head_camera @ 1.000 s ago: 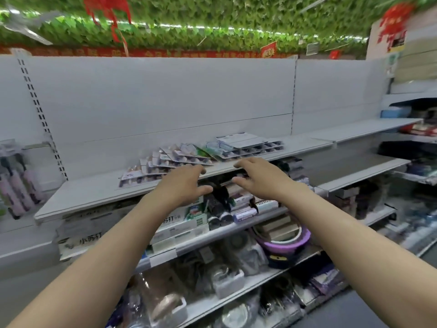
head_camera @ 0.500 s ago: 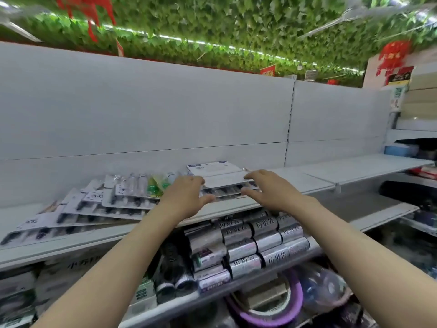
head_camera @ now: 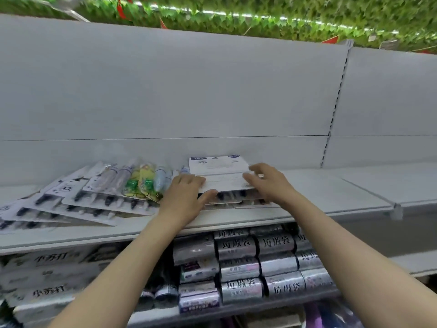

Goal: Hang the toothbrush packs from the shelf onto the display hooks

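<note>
A shop aisle with a grey-white shelf (head_camera: pixel 319 197) running across the middle of the view, a plain grey back panel (head_camera: pixel 189 91) behind it and green artificial leaves (head_camera: pixel 283 17) along the ceiling at 12 o'clock. At the centre, both of the person's bare hands meet a stack of toothbrush packs (head_camera: pixel 222 183) lying flat on the shelf, white card backs facing up. The left hand (head_camera: pixel 186 197) takes the stack's left end, fingers laid over the top card and thumb curled under the edge. The right hand (head_camera: pixel 269 183) takes the right end, fingers bent over the top of the pack; its thumb is hidden. Both forearms reach up from the bottom corners, at 7 and 5 o'clock. Just beside the left hand, toward 9 o'clock, more toothbrush packs (head_camera: pixel 94 197) lie fanned and overlapping across the shelf, some with dark brush heads, two with green and yellow cards (head_camera: pixel 139 185). Below the shelf, at 6 o'clock, sit rows of silver rolls with black Chinese lettering (head_camera: pixel 255 263). At 8 o'clock are white boxes with black Chinese characters (head_camera: pixel 47 275).
</note>
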